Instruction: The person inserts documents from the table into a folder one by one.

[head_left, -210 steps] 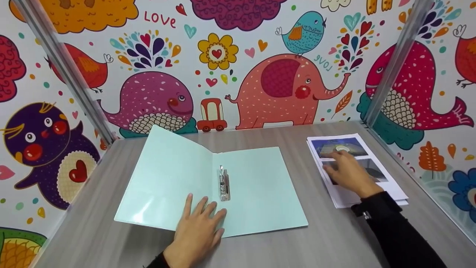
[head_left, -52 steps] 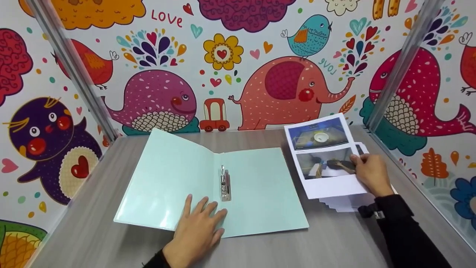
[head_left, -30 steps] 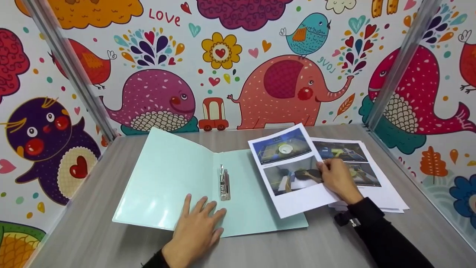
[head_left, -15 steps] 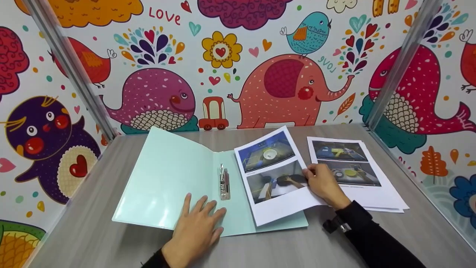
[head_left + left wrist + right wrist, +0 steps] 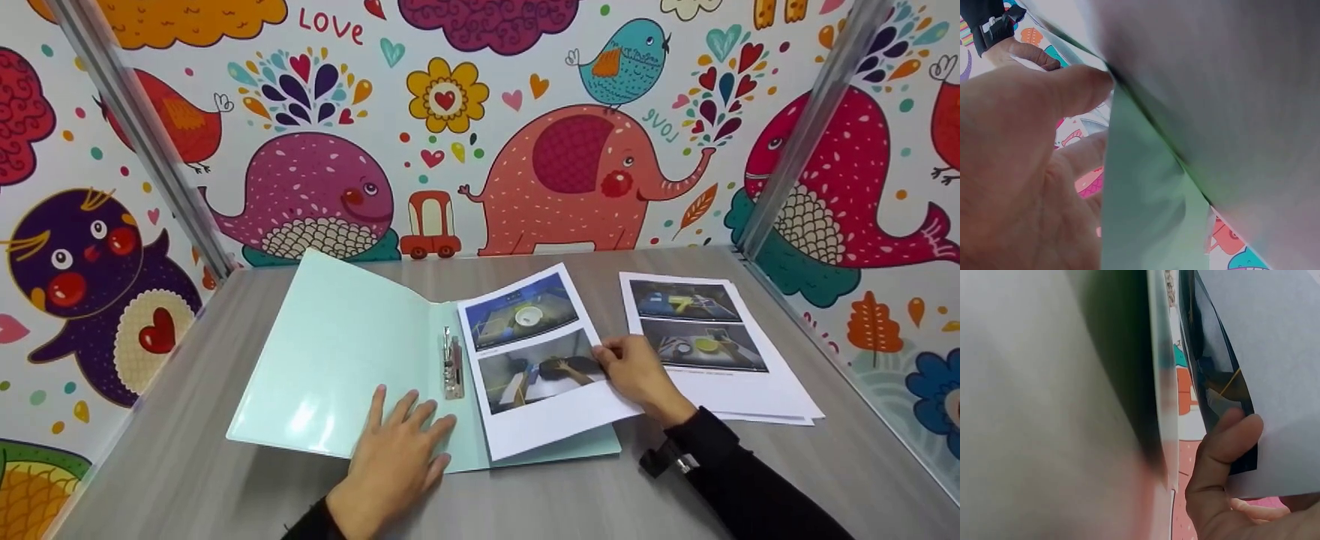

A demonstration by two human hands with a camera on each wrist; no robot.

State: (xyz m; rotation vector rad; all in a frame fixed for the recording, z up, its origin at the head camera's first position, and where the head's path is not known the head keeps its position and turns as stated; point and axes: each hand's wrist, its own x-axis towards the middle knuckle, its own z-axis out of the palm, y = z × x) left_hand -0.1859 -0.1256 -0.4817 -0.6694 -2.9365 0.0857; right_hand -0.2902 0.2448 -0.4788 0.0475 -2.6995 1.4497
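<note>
A pale green ring binder lies spread open on the table, its metal clip near the spine. My left hand rests with spread, straight fingers on the binder's lower edge beside the spine. In the left wrist view its thumb is at the green cover. My right hand pinches the right edge of a printed sheet bearing two photos; the sheet is tilted over the binder's right half, its left edge close to the clip. In the right wrist view, the thumb presses on the sheet.
A stack of printed sheets lies to the right of the binder on the wood-grain table. Walls with cartoon animals and metal corner posts stand around the back and sides.
My right hand has taken the top sheet off the stack and carried it left over the binder, lower and nearer the clip now. My left hand has stayed in place.
</note>
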